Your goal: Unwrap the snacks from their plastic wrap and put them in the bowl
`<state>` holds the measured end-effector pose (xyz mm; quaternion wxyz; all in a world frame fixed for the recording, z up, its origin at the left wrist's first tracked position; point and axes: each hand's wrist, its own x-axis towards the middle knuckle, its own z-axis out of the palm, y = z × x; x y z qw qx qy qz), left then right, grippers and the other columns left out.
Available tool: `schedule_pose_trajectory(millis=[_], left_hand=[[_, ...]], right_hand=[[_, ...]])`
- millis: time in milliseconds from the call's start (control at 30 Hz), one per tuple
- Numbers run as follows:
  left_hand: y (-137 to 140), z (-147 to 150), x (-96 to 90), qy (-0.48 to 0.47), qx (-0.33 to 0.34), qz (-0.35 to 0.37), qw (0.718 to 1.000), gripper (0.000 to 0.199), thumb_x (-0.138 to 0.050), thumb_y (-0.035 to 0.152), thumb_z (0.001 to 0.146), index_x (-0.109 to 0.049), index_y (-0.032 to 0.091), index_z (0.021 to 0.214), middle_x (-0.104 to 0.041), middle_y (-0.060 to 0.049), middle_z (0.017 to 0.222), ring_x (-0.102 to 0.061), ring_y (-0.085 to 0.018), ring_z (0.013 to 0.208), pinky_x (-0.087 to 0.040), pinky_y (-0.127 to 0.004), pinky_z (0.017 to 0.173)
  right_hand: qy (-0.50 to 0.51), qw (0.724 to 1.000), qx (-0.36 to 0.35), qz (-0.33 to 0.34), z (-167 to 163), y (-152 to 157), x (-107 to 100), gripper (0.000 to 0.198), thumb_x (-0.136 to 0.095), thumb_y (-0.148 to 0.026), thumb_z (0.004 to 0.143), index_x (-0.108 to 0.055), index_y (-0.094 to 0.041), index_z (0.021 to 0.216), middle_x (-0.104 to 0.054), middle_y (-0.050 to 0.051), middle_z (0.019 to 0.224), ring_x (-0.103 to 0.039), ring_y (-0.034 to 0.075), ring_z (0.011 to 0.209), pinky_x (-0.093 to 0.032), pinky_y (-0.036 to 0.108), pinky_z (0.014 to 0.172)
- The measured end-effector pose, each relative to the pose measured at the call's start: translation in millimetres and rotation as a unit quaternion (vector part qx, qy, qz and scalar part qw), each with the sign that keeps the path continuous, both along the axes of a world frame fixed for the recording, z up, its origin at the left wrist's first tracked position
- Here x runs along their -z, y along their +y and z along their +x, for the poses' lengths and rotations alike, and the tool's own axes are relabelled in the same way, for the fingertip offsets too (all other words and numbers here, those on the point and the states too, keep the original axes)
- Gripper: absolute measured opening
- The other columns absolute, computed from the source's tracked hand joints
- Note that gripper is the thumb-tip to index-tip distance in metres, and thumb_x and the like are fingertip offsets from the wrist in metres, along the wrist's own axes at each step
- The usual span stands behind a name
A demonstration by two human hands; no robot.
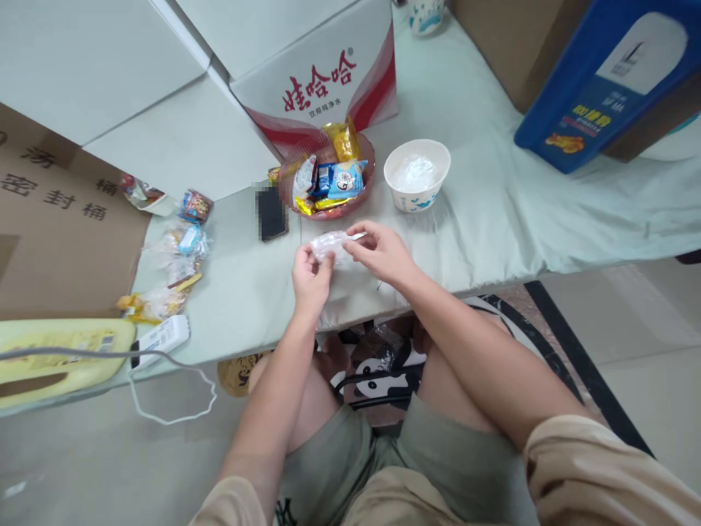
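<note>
Near the front edge of the covered table, both hands hold a small, clear, crinkled plastic packet (330, 248). My left hand (312, 276) pinches its left end between thumb and fingers. At the other end, my right hand (380, 252) has its thumb and fingers closed on the plastic. What is inside the packet, if anything, I cannot make out. Just beyond my hands stands a pink glass bowl (368, 174) with several wrapped snacks. To its right is a white paper bowl (417, 199) holding crumpled clear plastic (415, 172).
A dark phone (272, 213) lies left of the glass bowl. Wrappers (189, 241) and a white power strip (163, 342) with a cable lie farther left, beside a yellow jug (66, 358). A white and red carton (323, 80) stands behind; a blue container (607, 88) stands right.
</note>
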<state>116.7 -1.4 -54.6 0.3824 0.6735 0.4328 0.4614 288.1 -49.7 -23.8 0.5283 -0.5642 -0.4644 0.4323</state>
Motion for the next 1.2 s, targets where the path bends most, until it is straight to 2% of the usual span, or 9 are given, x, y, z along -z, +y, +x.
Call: schedule_pose_trajectory(millis=[67, 133, 267, 433, 567, 667, 800, 1033, 1200], left_hand=[[2.1, -9.9, -8.9, 0.080, -0.058, 0.101, 0.990, 0.038, -0.072, 0.054, 0.084, -0.057, 0.021, 0.092, -0.063, -0.005, 0.089, -0.065, -0.019, 0.086, -0.054, -0.033, 0.079], [6.0, -9.9, -27.0, 0.158, -0.097, 0.230, 0.955, 0.030, -0.077, 0.041, 0.078, -0.054, 0.022, 0.081, -0.058, -0.005, 0.090, -0.061, -0.023, 0.094, -0.053, -0.039, 0.086], [19.2, 41.5, -78.3, 0.234, -0.002, 0.340, 0.911, 0.021, -0.066, 0.018, 0.079, -0.046, 0.025, 0.078, -0.053, 0.000, 0.076, -0.056, -0.019, 0.075, -0.049, -0.037, 0.075], [45.4, 145.4, -120.3, 0.376, 0.124, 0.246, 0.885, 0.015, -0.061, 0.012, 0.081, -0.057, 0.023, 0.091, -0.066, -0.006, 0.094, -0.065, -0.023, 0.095, -0.047, -0.037, 0.084], [54.9, 178.6, -137.6, 0.539, 0.303, 0.142, 0.773, 0.017, -0.061, 0.020, 0.081, -0.068, 0.020, 0.096, -0.071, -0.007, 0.092, -0.067, -0.025, 0.091, -0.047, -0.035, 0.079], [52.9, 180.2, -149.3, 0.582, 0.335, 0.116, 0.732, 0.033, -0.062, 0.036, 0.084, -0.069, 0.022, 0.113, -0.074, -0.007, 0.104, -0.067, -0.026, 0.098, -0.048, -0.034, 0.082], [52.5, 183.9, -150.6, 0.621, 0.311, 0.123, 0.709, 0.060, -0.067, 0.039, 0.082, -0.057, 0.021, 0.138, -0.071, -0.010, 0.121, -0.065, -0.029, 0.109, -0.048, -0.036, 0.090], [47.2, 202.1, -126.3, 0.643, 0.340, 0.199, 0.657, 0.026, -0.061, 0.028, 0.086, -0.079, 0.021, 0.103, -0.067, -0.013, 0.130, -0.057, -0.036, 0.127, -0.041, -0.048, 0.106], [46.6, 217.0, -113.6, 0.686, 0.353, 0.178, 0.611, 0.038, -0.059, 0.021, 0.085, -0.073, 0.019, 0.119, -0.075, -0.015, 0.114, -0.067, -0.034, 0.112, -0.046, -0.045, 0.099]], right_hand=[[-0.066, 0.997, 0.015, -0.023, 4.9, -3.5, -4.1, 0.028, -0.055, -0.042, 0.090, -0.069, -0.019, 0.099, -0.072, 0.002, 0.086, -0.064, 0.016, 0.076, -0.044, 0.028, 0.072], [-0.174, 0.984, 0.003, -0.037, 5.9, -7.3, -9.4, 0.026, -0.050, -0.037, 0.094, -0.070, -0.020, 0.096, -0.075, 0.004, 0.092, -0.065, 0.017, 0.081, -0.043, 0.029, 0.072], [-0.340, 0.935, -0.085, -0.060, -4.6, -10.0, -16.7, 0.026, -0.048, -0.032, 0.094, -0.072, -0.021, 0.098, -0.076, 0.008, 0.102, -0.068, 0.023, 0.091, -0.041, 0.030, 0.071], [-0.400, 0.900, -0.139, -0.107, -14.3, -1.9, -18.6, 0.033, -0.043, -0.032, 0.097, -0.073, -0.020, 0.105, -0.076, 0.012, 0.109, -0.070, 0.027, 0.097, -0.044, 0.033, 0.073], [-0.396, 0.901, -0.144, -0.102, -9.9, 3.3, -18.8, 0.035, -0.040, -0.033, 0.098, -0.073, -0.023, 0.107, -0.076, 0.009, 0.111, -0.070, 0.027, 0.100, -0.047, 0.034, 0.076], [-0.382, 0.908, -0.148, -0.092, -8.1, 5.4, -18.8, 0.035, -0.041, -0.034, 0.097, -0.073, -0.025, 0.109, -0.076, 0.007, 0.111, -0.071, 0.027, 0.101, -0.048, 0.035, 0.079], [-0.357, 0.917, -0.156, -0.083, -12.7, 7.7, -18.3, 0.035, -0.043, -0.035, 0.098, -0.073, -0.023, 0.111, -0.077, 0.009, 0.112, -0.071, 0.026, 0.102, -0.049, 0.033, 0.079], [-0.328, 0.929, -0.157, -0.066, -14.8, 5.8, -19.0, 0.034, -0.046, -0.031, 0.097, -0.075, -0.019, 0.110, -0.076, 0.012, 0.115, -0.071, 0.029, 0.106, -0.050, 0.034, 0.080], [-0.333, 0.927, -0.160, -0.072, -14.7, 5.1, -19.1, 0.036, -0.046, -0.030, 0.099, -0.075, -0.015, 0.115, -0.074, 0.015, 0.123, -0.069, 0.031, 0.113, -0.051, 0.036, 0.084]])
